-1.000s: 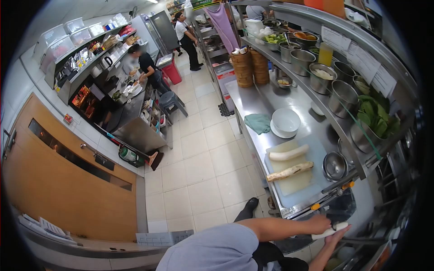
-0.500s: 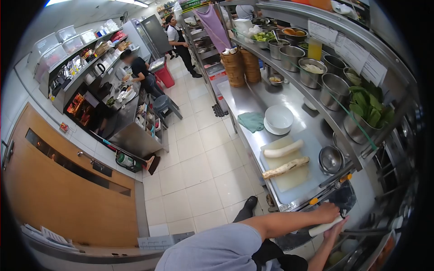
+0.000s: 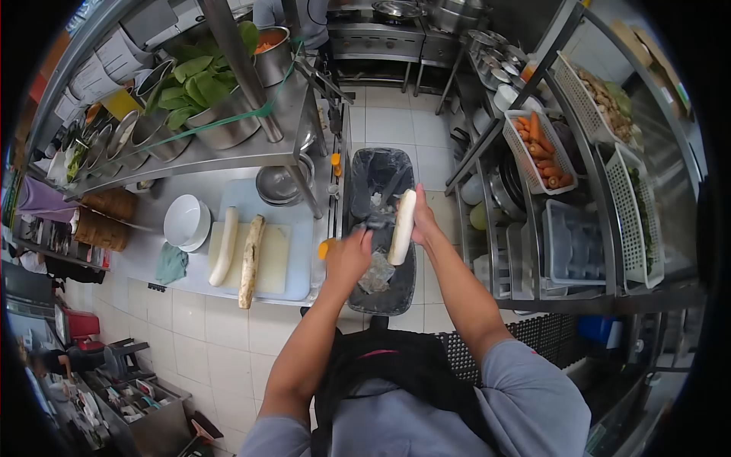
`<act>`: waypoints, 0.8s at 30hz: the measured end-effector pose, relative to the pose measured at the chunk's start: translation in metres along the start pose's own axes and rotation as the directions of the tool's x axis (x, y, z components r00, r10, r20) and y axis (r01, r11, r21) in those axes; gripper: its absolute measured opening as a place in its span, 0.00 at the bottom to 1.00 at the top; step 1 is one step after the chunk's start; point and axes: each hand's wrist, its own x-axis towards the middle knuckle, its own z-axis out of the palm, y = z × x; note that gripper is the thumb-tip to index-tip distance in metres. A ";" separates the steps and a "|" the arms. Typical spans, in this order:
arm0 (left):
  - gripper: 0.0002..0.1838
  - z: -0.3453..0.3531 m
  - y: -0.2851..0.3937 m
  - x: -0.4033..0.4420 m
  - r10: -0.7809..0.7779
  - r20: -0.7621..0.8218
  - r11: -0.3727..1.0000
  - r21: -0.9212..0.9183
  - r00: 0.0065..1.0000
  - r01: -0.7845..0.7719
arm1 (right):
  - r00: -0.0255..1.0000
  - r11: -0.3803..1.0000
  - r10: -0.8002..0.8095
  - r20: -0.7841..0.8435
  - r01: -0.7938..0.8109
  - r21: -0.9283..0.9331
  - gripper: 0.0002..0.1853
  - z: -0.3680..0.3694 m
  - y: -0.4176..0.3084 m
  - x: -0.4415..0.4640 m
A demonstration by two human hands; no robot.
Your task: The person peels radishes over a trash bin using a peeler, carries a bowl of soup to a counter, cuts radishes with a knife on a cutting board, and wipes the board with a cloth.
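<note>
Over the black waste bin (image 3: pixel 381 301), my right hand (image 3: pixel 426 218) holds a white daikon (image 3: pixel 402 228) upright and slanted. My left hand (image 3: pixel 352 257) is closed on a dark peeler (image 3: pixel 373 222), blurred by motion, just left of the daikon. Pale peelings (image 3: pixel 377 276) lie in the bin below. To the left, a peeled daikon (image 3: pixel 224 247) and another with brownish skin (image 3: pixel 250 263) rest on a cutting board (image 3: pixel 276 270).
Metal bowls (image 3: pixel 279 181) and white bowls (image 3: pixel 187 221) stand on the left counter, near a green cloth (image 3: pixel 171 263). A steel shelf (image 3: pixel 251 152) with leafy greens (image 3: pixel 202 84) overhangs it. On the right rack sits a basket of carrots (image 3: pixel 539 152). A stove (image 3: pixel 378 42) stands ahead.
My view has swung right and down, from the aisle with two people to the bin. The daikon stays in my right hand, with my left hand now slightly away from it.
</note>
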 end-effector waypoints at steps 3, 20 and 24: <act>0.15 -0.012 0.044 0.047 -0.013 -0.002 1.000 -0.009 1.000 0.013 | 0.998 0.999 0.027 0.061 -0.025 -0.033 0.38 0.004 0.010 -0.005; 0.17 0.038 0.004 -0.002 0.027 0.088 0.999 -0.020 0.996 -0.025 | 0.994 0.996 0.050 -0.093 -0.056 -0.067 0.40 -0.031 0.014 -0.005; 0.18 0.021 0.044 0.047 -0.033 0.089 0.998 -0.045 0.996 0.037 | 0.999 0.997 0.045 -0.021 -0.046 -0.062 0.39 -0.004 0.026 -0.010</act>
